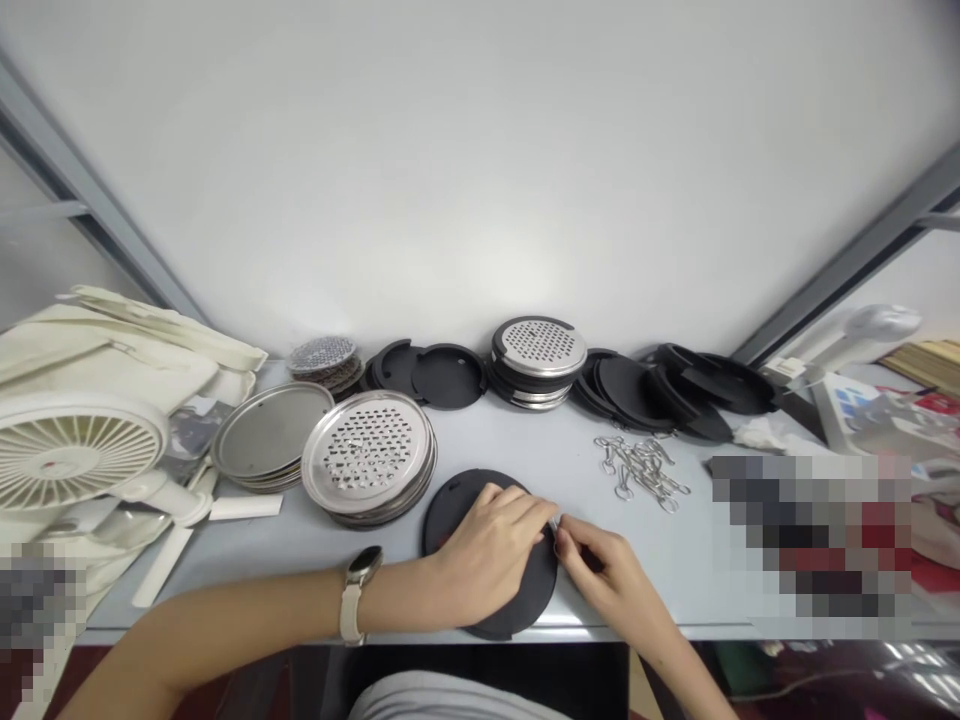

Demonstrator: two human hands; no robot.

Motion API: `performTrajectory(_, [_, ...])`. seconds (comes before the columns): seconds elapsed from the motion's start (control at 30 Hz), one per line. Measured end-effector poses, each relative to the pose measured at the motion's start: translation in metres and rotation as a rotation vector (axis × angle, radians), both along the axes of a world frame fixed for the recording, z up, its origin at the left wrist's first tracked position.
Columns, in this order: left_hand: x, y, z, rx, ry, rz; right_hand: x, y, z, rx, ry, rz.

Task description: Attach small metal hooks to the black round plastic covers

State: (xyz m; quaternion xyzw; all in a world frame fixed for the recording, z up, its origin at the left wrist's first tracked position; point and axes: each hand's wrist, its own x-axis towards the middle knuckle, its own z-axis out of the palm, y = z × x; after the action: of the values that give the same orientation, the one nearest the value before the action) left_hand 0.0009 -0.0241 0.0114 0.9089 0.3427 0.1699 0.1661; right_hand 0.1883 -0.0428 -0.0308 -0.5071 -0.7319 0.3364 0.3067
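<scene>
A black round plate (495,625) lies near the front edge of the table. My left hand (491,550) rests across it, fingers closed together and their tips at the plate's right rim, pressing on it. Just right of that rim, my right hand (600,565) pinches a small silvery metal clip (555,522), mostly hidden by the fingertips of both hands. Several similar wire clips with ring ends (637,468) lie in a loose pile behind my right hand. A stack of round metal grater discs (367,455) stands left of the plate.
Plain metal discs (270,430) are stacked at the left, beside a white fan (67,450). Along the wall stand coarse discs (322,355), black lids (450,375), a grater stack (540,345) and more black parts (637,390). A white box (855,410) is at the right.
</scene>
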Motion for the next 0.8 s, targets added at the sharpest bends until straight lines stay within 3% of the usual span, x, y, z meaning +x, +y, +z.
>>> performTrajectory(0.3, [0.0,0.003,0.0,-0.107,-0.021,-0.003,-0.016,-0.001,0.001,0.096,-0.05,-0.11])
performTrajectory(0.8, [0.001,0.003,-0.006,-0.032,0.034,-0.007,-0.009,0.001,-0.004,0.069,-0.073,-0.062])
